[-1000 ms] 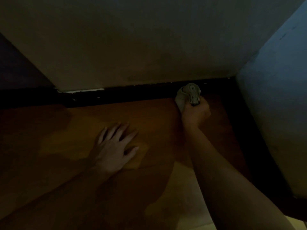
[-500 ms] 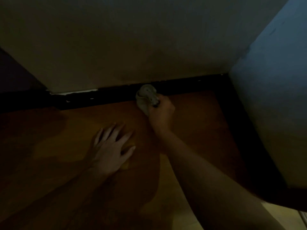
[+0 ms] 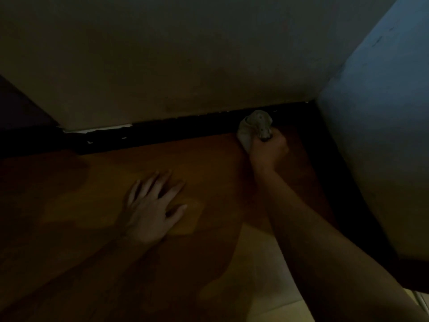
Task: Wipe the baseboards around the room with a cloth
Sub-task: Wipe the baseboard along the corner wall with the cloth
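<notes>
- We see the right hand (image 3: 268, 151) clenched round a bunched, pale grey-beige cloth (image 3: 254, 125). The fingers (image 3: 278, 141) curl tight round the cloth's gathered tail, which pokes out at the top of the fist.
- The wad of cloth bulges out past the fingers, up and to the left of the knuckles, on the side away from the wrist.
- We read the cloth as pressed against the black baseboard strip (image 3: 176, 127) at the foot of the far wall, near the right-hand corner. The light is dim, so we cannot tell the exact contact spot.
- The baseboard runs from the left edge to the corner, then turns along the blue-tinted side wall (image 3: 383, 112).
- The left hand (image 3: 151, 210) lies flat, palm down, on the glossy brown floor (image 3: 104, 173). Its fingers (image 3: 162, 182) are straight, spread and holding nothing, well apart from the cloth and to its lower left.
- The dull cream far wall (image 3: 185, 66) rises above the baseboard, with a white chipped patch (image 3: 97, 129) along the baseboard's top edge on the left.
- A paler yellowish floor patch (image 3: 267, 263) sits between the two forearms, near the bottom.
- The right forearm enters from the lower right and the left forearm from the lower left.
- The scene is very dark, so we cannot make out the cloth's weave or any surface detail on the baseboard.
</notes>
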`<state>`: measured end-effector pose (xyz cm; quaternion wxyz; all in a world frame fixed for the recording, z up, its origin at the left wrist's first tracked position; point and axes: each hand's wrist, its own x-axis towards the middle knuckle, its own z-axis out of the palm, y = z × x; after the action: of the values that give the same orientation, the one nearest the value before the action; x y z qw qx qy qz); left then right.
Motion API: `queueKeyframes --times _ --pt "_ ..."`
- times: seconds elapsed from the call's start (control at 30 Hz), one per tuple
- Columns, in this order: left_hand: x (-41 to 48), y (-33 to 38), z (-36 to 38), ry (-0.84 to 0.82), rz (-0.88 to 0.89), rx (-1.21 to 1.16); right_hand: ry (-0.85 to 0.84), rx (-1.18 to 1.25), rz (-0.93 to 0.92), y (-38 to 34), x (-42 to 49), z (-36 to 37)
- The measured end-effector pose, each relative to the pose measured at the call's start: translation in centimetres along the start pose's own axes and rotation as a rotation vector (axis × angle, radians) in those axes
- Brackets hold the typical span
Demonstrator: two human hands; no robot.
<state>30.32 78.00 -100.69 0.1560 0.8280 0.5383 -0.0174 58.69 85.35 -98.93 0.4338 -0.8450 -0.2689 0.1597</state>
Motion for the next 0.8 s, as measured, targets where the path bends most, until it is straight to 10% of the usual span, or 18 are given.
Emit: queueKeyframes --times 0.4,0.8 --pt "0.2 0.3 -0.1 0.0 -0.012 -0.001 -0.135 -0.072 -0.183 -0.1 -1.6 1.3" --pt "2.3 1.6 -0.1 0.017 0.067 0.0 0.035 -0.059 0.014 1.1 3.4 -2.9"
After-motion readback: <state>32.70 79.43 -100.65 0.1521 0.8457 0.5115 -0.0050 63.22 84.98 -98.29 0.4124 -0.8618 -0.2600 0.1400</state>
